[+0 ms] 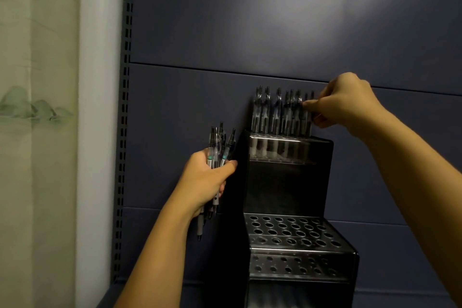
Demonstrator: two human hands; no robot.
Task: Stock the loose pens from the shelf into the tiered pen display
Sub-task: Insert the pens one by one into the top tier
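right hand [346, 102]: raised, fingers pinching a pen in the top row [283, 112] of the black tiered display [287, 182]
left hand [207, 180]: fingers wrapped round a bundle of clear pens [220, 147], roughly five
top row: about eight pens

A dark blue-grey back panel [275, 20] is seen across most of the view, divided by horizontal seams. A slotted metal upright [124, 117] is fixed along its left edge. A pale curtain [37, 132] with a faint green print is hung at far left. Dim lighting is noted, with a soft bright patch on the upper panel.
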